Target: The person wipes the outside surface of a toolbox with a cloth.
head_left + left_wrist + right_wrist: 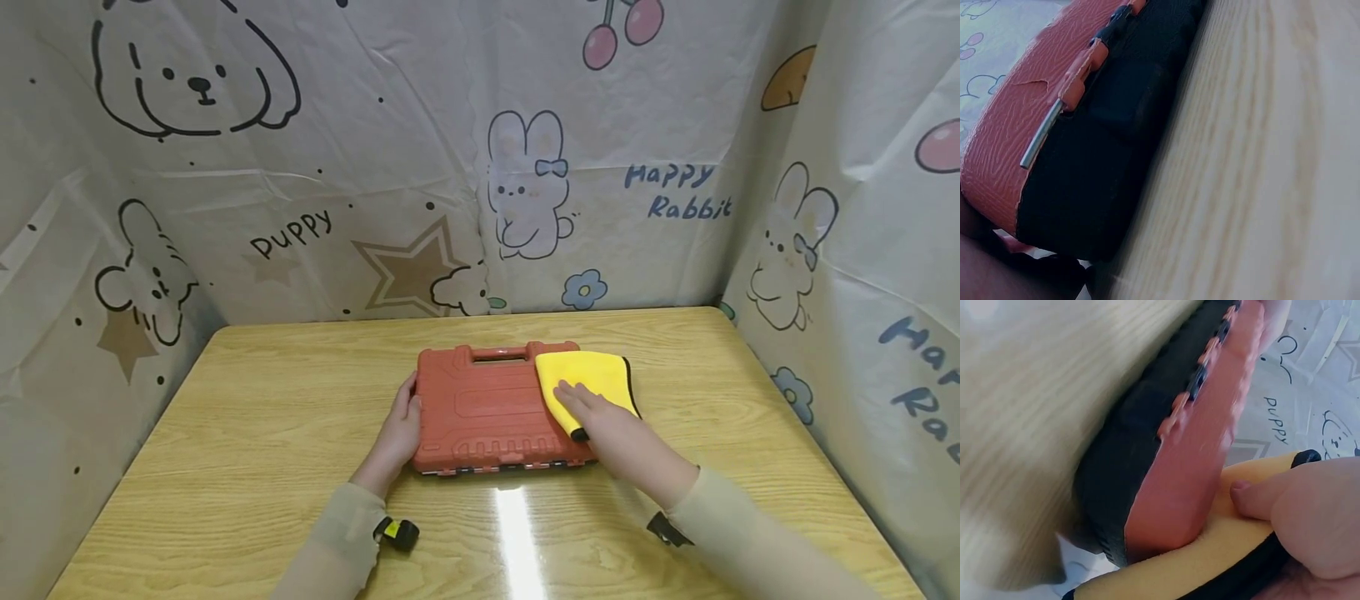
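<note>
A red plastic carrying case (480, 408) with a black lower half (1079, 187) lies flat on the wooden table, its handle (500, 353) on the far side. Along the near edge, hinge knuckles show, and a metal pin (1042, 134) sticks out in the left wrist view. My left hand (399, 429) rests against the left side of the case, fingers extended along it. A folded yellow cloth (600, 371) with black trim covers the right part of the lid. Across this cloth lies my right hand (611, 421), its fingers straight and pressing down; the thumb (1247, 494) touches the cloth too.
The pale wooden table (285, 400) extends around the case, with a light reflection near its front. White printed sheets (420, 167) with cartoon animals hang behind the table and at both sides. Dark straps (397, 533) show at both sleeves.
</note>
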`<state>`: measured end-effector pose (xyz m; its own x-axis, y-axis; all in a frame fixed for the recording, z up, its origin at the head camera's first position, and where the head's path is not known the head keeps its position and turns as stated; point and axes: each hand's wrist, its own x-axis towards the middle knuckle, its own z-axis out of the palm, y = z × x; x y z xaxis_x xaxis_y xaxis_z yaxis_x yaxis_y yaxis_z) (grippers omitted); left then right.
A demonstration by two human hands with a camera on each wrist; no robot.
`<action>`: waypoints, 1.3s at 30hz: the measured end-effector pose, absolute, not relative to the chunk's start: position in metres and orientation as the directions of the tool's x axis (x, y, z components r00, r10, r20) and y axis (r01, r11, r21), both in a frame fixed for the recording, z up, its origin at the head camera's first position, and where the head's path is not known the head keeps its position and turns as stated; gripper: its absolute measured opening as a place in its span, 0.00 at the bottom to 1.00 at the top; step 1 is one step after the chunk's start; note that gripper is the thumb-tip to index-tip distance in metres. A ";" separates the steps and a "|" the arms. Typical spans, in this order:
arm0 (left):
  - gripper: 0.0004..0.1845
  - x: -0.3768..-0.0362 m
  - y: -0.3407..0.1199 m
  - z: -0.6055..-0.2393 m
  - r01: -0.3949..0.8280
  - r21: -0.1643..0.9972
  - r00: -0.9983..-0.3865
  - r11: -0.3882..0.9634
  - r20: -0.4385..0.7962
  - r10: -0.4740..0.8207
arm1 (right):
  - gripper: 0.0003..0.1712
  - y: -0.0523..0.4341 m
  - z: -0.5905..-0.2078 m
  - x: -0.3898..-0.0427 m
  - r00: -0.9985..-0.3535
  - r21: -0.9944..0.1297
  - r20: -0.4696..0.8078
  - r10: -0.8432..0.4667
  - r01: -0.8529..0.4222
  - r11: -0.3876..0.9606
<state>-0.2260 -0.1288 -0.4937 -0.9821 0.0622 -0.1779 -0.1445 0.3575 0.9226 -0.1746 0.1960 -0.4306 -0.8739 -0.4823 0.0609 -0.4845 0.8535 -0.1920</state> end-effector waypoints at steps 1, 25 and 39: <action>0.29 -0.226 -0.129 -0.494 -0.143 0.922 -0.983 0.359 -0.175 0.060 | 0.39 0.196 -0.431 -0.172 -0.873 -0.185 0.062 -0.484 -0.487 0.854; 0.30 -0.228 -0.130 -0.496 -0.151 0.929 -0.980 0.337 -0.185 0.070 | 0.44 0.208 -0.412 -0.131 -0.840 -0.302 -0.025 -0.542 -0.510 0.805; 0.31 -0.226 -0.133 -0.499 -0.193 0.949 -0.970 0.248 -0.222 0.095 | 0.35 0.214 -0.362 -0.169 -0.925 -0.413 0.059 -0.376 -0.366 0.834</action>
<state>-0.2264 -0.1326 -0.4990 -0.9704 0.0946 -0.2222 -0.1932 0.2485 0.9492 -0.1695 0.2142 -0.3618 -0.9247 -0.3761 0.0592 -0.3657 0.8339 -0.4135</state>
